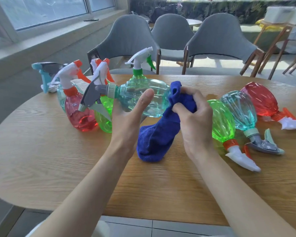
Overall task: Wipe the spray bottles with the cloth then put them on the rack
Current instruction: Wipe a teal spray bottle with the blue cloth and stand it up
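Note:
My left hand (128, 115) holds a pale teal spray bottle (140, 93) sideways above the table, its grey trigger head pointing left. My right hand (193, 117) is closed on a blue cloth (159, 134) pressed against the bottle's base; the rest of the cloth hangs down onto the table. Several upright bottles stand at the left: a red one (79, 112), a green one (104, 117) and a green-capped one (138, 69) behind. On the right three bottles lie on their sides: green (222, 120), teal (241, 110) and red (261, 101). No rack is visible.
The wooden table (58, 159) has a rounded left end and its front edge near me. Three grey chairs (130, 38) stand along the far side. A window sill runs along the left wall. Wooden stools (280, 41) stand at the back right.

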`<state>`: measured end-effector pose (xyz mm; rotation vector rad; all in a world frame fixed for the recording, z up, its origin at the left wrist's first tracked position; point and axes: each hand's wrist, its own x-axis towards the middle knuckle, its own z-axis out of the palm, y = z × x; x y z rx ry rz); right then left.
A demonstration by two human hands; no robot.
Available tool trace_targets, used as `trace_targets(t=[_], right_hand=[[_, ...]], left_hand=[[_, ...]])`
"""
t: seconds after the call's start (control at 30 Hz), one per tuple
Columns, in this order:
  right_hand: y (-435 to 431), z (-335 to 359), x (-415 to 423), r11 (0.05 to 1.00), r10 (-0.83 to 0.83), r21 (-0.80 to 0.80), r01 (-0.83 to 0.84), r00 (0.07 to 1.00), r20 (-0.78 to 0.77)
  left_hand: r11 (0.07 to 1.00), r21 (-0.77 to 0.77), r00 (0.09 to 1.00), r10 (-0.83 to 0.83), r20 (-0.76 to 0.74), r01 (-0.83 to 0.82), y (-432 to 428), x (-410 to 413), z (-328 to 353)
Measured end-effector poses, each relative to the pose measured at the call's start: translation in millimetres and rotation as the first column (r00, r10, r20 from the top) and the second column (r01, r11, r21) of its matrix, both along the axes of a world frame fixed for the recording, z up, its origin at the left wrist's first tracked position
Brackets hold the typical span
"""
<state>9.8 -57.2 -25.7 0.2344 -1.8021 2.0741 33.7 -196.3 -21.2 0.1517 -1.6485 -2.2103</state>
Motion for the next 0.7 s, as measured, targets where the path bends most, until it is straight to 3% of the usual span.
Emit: trace_targets(t=[0.07, 0.17, 0.43, 0.6, 0.7], right_hand=[[1, -3, -5, 0.998, 0.035, -0.056, -0.032, 0.998, 0.050], [-1, -9, -8, 0.953, 0.185, -0.271, -0.133, 0.967, 0.176], [-4, -9, -1, 0.978, 0.156, -0.173, -0.118, 0.962, 0.225], [1, 3, -5, 0.948, 0.155, -0.300, -0.104, 0.976, 0.150], [-5, 1, -6, 0.925, 0.207, -0.357, -0.128, 0.960, 0.191]], left_hand=[[0.998, -0.055, 1.000, -0.008, -0.017, 0.007, 0, 2, 0], [0.983, -0.185, 1.000, -0.008, -0.030, 0.002, 4, 5, 1], [0.967, -0.222, 0.988, 0.102, -0.119, -0.127, 5, 2, 10], [0.953, -0.283, 0.991, 0.075, -0.110, -0.104, 7, 6, 4], [0.948, -0.307, 0.993, 0.056, -0.102, -0.085, 8, 7, 1]])
